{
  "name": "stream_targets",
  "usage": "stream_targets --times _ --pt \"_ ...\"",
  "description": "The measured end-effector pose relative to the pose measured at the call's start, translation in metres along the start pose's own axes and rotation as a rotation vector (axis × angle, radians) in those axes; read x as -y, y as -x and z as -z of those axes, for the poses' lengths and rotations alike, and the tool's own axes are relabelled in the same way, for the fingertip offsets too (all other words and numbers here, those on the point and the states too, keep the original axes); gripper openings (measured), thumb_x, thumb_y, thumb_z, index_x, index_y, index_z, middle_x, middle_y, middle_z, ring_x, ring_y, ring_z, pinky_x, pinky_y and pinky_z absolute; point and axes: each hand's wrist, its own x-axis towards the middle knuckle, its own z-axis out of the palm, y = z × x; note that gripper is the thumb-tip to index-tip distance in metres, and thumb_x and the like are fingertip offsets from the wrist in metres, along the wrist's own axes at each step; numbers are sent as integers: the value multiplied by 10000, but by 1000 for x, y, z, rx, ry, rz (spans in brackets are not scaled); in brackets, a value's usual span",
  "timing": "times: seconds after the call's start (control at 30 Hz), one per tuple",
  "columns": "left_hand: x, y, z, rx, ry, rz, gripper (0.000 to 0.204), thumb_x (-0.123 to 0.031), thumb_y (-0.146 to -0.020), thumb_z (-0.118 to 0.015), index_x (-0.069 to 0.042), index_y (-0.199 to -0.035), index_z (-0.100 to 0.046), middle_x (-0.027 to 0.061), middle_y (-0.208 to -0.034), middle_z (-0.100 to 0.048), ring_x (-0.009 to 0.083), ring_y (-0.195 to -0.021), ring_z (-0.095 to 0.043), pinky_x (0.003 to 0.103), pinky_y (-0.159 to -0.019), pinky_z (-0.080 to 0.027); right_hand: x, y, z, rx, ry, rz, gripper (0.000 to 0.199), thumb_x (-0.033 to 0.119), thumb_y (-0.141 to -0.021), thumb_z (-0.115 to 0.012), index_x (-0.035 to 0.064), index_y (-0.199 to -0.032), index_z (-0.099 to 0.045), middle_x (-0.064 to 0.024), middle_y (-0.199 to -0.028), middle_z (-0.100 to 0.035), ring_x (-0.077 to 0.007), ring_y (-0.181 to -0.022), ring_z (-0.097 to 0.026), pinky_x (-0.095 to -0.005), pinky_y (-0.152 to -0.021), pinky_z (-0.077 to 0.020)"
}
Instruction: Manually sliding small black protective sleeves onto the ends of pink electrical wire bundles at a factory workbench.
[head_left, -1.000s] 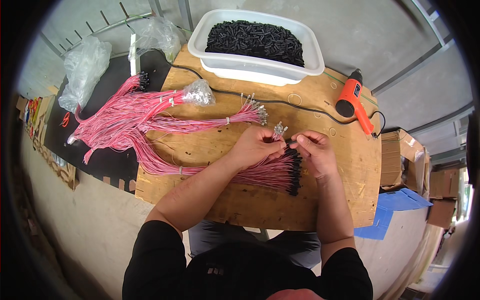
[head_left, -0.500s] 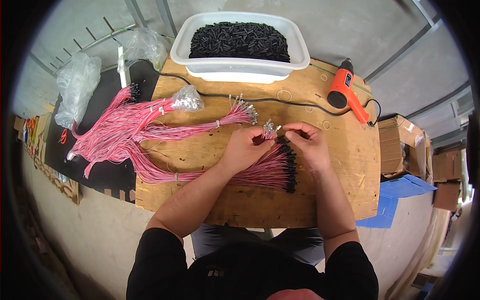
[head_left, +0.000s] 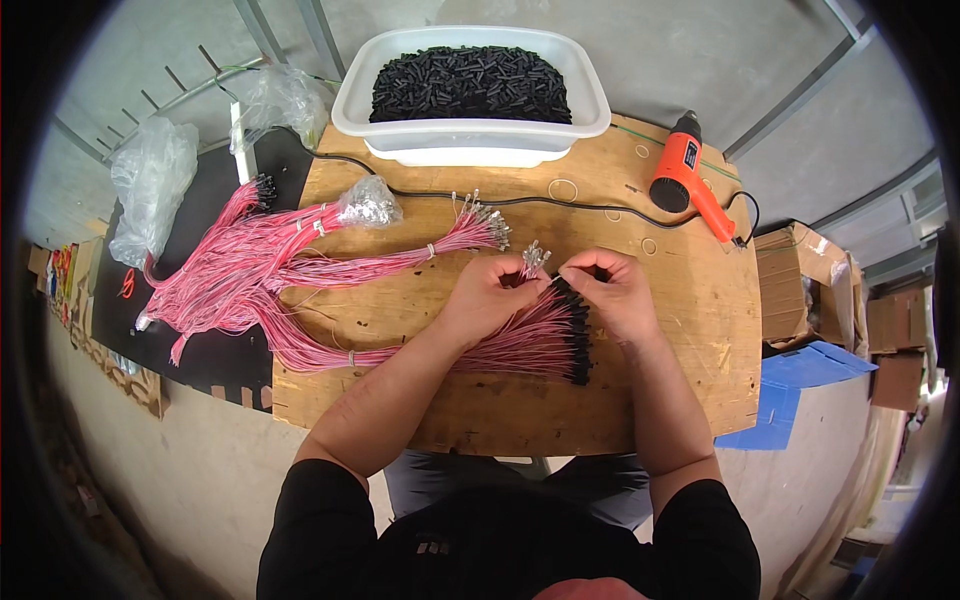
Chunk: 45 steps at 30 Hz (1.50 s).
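Observation:
My left hand [head_left: 490, 298] is closed around a small bunch of pink wires, and their silvery metal terminals [head_left: 536, 257] stick up above the thumb and forefinger. Close beside it, my right hand [head_left: 618, 292] is pinched, thumb against forefinger, close to the left fingertips. Something dark shows inside its curled fingers, too small to name. Beneath both hands lies a fanned-out bundle of pink wires [head_left: 520, 345] whose ends carry black sleeves [head_left: 579, 345]. Another tied bundle with bare metal terminals [head_left: 488, 228] rests just left of and beyond my left hand.
A white plastic tub [head_left: 350, 105] full of short black tubes [head_left: 470, 85] stands at the back. An orange heat gun [head_left: 690, 170] lies at the right, its black cable [head_left: 520, 199] crossing the table. Pink wires [head_left: 225, 265] heap at the left near clear plastic bags [head_left: 155, 185]. Cardboard boxes [head_left: 785, 285] stand right.
My right hand has moved slightly left, and its thumb and forefinger have come together near the left fingertips. The left hand keeps its hold on the wires. The whole view has shifted slightly.

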Motion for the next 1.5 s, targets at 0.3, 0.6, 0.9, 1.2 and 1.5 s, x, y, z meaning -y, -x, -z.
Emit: stream_targets --times 0.3,0.6,0.9,1.2,1.5 --pt "7 -4 -1 -6 -14 -69 137 -107 -930 -710 28 -908 -711 -35 -714 -631 16 -664 -511 217 -570 -416 0 2 -7 -47 -35 42 77 28 -927 -707 -10 -989 -732 -18 -905 -721 -59 -810 -619 -224 -748 -508" --pt "10 -4 -1 -31 -10 -78 140 -109 -932 -707 31 -942 -714 -33 -742 -646 15 -696 -525 217 -598 -436 2 -6 19 130 -537 -176 193 15 -927 -660 -9 -1118 -649 -10 -880 -673 -106 -705 -585 -236 -698 -493" --pt "11 -5 2 -25 -33 -25 164 -133 -936 -706 29 -957 -716 -25 -738 -647 17 -698 -534 217 -609 -447 -9 -18 25 -267 -894 -253 230 -120 -947 -470 -65 -1163 -527 -224 -1193 -598 -216 -887 -611 -243 -743 -555" --pt "10 -5 1 -25 -31 -46 163 -134 -939 -702 29 -941 -715 -25 -732 -640 20 -679 -530 220 -604 -440 -11 -19 47 -257 -1048 -123 175 112 -1078 -444 15 -1123 -582 -152 -1057 -683 -89 -615 -469 -186 -487 -400" --pt "3 -4 -1 -8 85 -2 139 -92 -942 -700 43 -974 -700 -14 -750 -629 41 -678 -542 218 -602 -438 -1 -7 20 -205 -280 -118 288 247 -1076 -490 14 -1056 -658 30 -719 -507 -54 -546 -364 -210 -492 -277"
